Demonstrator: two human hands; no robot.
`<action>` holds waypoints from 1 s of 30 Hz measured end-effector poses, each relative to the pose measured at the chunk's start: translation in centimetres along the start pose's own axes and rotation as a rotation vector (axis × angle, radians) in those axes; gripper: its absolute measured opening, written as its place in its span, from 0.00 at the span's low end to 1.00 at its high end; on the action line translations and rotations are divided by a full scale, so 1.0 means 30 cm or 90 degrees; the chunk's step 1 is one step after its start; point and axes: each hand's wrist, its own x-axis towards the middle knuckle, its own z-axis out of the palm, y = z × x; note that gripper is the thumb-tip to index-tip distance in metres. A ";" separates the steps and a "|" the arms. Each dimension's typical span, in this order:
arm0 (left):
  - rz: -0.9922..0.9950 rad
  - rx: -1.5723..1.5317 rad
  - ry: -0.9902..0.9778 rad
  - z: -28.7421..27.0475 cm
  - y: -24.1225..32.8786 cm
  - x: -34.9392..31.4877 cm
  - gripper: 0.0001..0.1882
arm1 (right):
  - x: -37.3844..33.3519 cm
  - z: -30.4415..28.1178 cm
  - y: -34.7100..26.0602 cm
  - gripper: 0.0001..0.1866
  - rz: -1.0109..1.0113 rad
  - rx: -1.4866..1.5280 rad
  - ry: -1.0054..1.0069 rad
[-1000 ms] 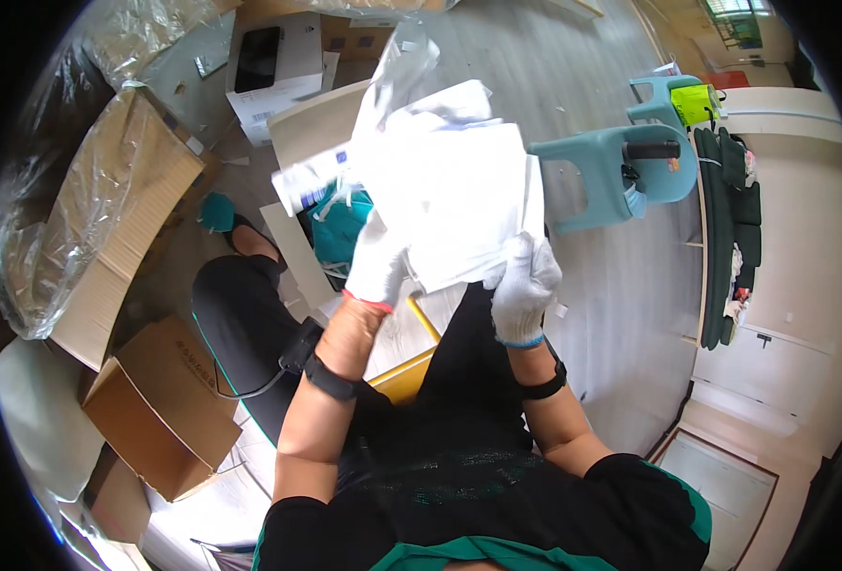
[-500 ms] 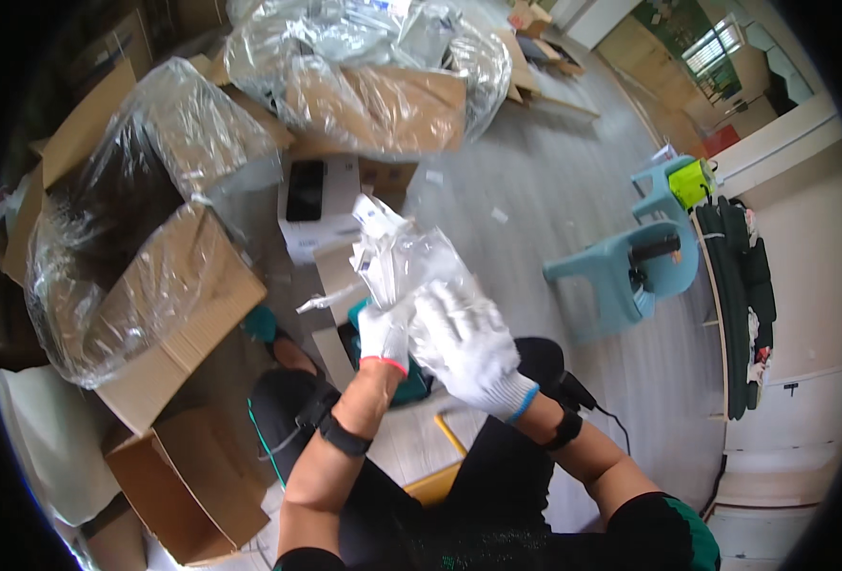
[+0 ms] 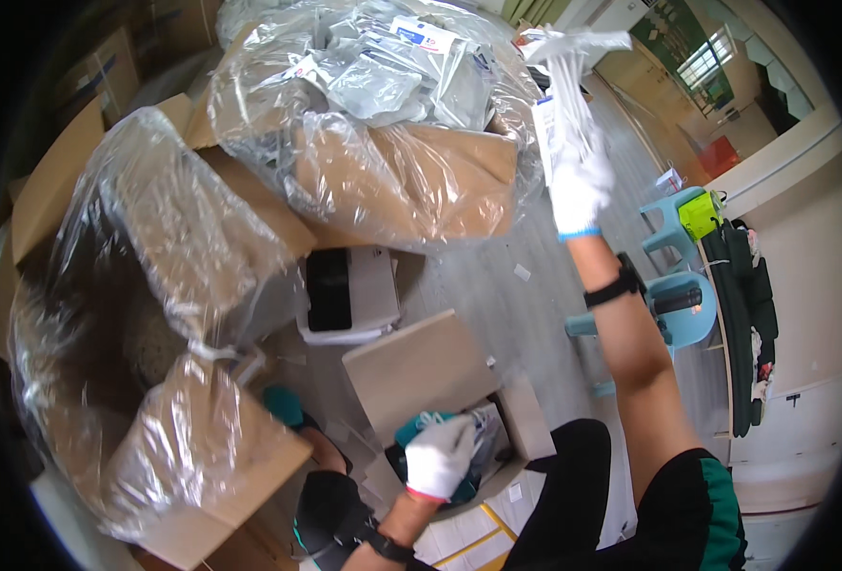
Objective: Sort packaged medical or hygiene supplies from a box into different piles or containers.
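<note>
My right hand [image 3: 583, 195], in a white knit glove with a blue cuff, is raised at the far right of the big carton. It is closed around a bunch of crumpled clear plastic bags [image 3: 571, 100] with white printed parts. Low in front of me, my left hand [image 3: 439, 455], gloved in white with a red cuff, has its fingers curled in over a small open carton [image 3: 421, 371]. Teal contents [image 3: 465, 490] and clear plastic show in that carton. What the left fingers hold, if anything, is hidden.
A large plastic-lined carton [image 3: 411, 181] heaped with clear packets [image 3: 373, 86] stands ahead. Another lined carton [image 3: 240, 485] is at left. Between them, a black phone [image 3: 329, 288] lies on a white box [image 3: 383, 295]. Blue plastic stools [image 3: 692, 328] stand at right.
My hands have parted. The right has swung up and away with the plastic bags; the left has dropped to the small carton. The view has shifted, so the big cartons appear lower.
</note>
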 end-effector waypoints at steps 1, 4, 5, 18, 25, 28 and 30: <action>0.049 0.063 -0.079 -0.009 0.006 0.038 0.05 | 0.073 0.075 0.063 0.17 -0.003 -0.015 0.000; 0.027 0.050 -0.100 -0.009 -0.020 0.134 0.05 | 0.126 0.286 0.125 0.16 -0.299 -0.305 -0.096; -0.010 0.063 -0.088 -0.012 -0.030 0.156 0.05 | 0.119 0.364 0.072 0.16 -0.233 -0.216 -0.137; -0.295 -0.038 0.033 0.015 -0.119 0.341 0.05 | 0.260 0.853 -0.215 0.37 -0.045 -0.131 -0.984; -0.336 -0.079 0.091 -0.028 -0.138 0.374 0.06 | 0.137 1.095 -0.140 0.25 0.119 0.043 -1.311; -0.342 -0.090 0.092 -0.047 -0.140 0.381 0.07 | 0.094 1.130 -0.075 0.29 -0.038 -0.201 -1.109; -0.351 -0.107 0.102 -0.054 -0.138 0.371 0.07 | 0.103 1.132 -0.083 0.30 0.052 -0.175 -1.150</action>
